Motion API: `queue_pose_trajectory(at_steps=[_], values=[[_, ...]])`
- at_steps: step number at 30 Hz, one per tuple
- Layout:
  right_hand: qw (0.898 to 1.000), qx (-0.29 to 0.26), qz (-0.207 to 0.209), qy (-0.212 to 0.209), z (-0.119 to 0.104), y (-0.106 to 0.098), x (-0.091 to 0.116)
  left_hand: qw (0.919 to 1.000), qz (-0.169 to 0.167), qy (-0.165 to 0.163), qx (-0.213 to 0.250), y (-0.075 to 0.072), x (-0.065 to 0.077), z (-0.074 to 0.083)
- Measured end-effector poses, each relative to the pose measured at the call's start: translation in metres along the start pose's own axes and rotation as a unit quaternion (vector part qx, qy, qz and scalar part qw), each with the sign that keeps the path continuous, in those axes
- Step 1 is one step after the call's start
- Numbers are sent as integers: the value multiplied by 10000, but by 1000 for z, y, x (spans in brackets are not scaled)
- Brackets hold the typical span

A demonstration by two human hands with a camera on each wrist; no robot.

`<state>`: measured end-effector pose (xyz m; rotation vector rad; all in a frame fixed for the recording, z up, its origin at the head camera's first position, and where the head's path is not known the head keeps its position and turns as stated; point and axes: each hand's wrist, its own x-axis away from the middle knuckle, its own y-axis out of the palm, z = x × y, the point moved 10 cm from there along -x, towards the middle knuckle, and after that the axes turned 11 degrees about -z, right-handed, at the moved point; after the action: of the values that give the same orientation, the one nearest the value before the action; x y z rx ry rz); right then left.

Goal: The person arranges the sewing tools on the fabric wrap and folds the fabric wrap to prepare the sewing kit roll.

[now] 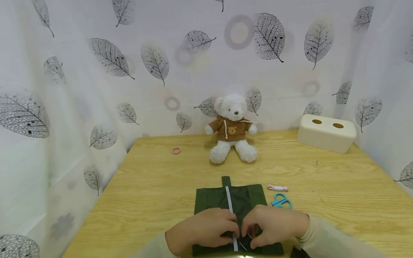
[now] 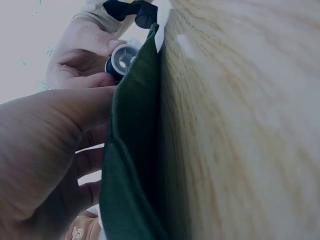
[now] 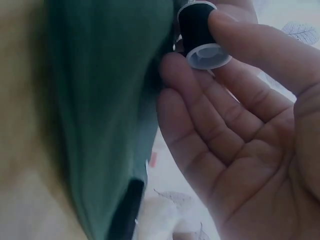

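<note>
A dark green fabric case (image 1: pixel 201 200) lies unfolded on the table, with a snap tab at its far edge and a white elastic strip (image 1: pixel 229 197) down its middle. My right hand (image 1: pixel 274 224) pinches a spool of black thread (image 3: pixel 197 25) between thumb and fingers. White rims cap both ends of the spool, which is low over the case just right of the strip. My left hand (image 1: pixel 209 227) lies over the strip, its thumb and bent fingers pinching it close to the spool. In the left wrist view the case's edge (image 2: pixel 130 90) stands beside the left thumb.
Blue scissors (image 1: pixel 280 201) and a small pink-and-white bundle (image 1: pixel 277 188) lie to the right of the case. Farther back are a pink ring (image 1: pixel 176 150), a white teddy bear (image 1: pixel 233 127) in a brown hoodie, and a cream box (image 1: pixel 326 134) with two holes. A leaf-print curtain (image 1: pixel 161 100) surrounds the table.
</note>
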<state>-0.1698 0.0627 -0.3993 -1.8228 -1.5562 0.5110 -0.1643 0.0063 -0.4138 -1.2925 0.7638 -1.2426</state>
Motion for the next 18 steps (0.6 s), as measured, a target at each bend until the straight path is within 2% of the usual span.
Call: queue_pose_trajectory(at_steps=[8, 18], values=[[9996, -192, -14, 230, 6, 8, -6, 9999, -1, -90, -69, 4, 1, -2], [9974, -456, 192, 521, 14, 7, -6, 9998, -13, -128, 144, 2, 4, -2]])
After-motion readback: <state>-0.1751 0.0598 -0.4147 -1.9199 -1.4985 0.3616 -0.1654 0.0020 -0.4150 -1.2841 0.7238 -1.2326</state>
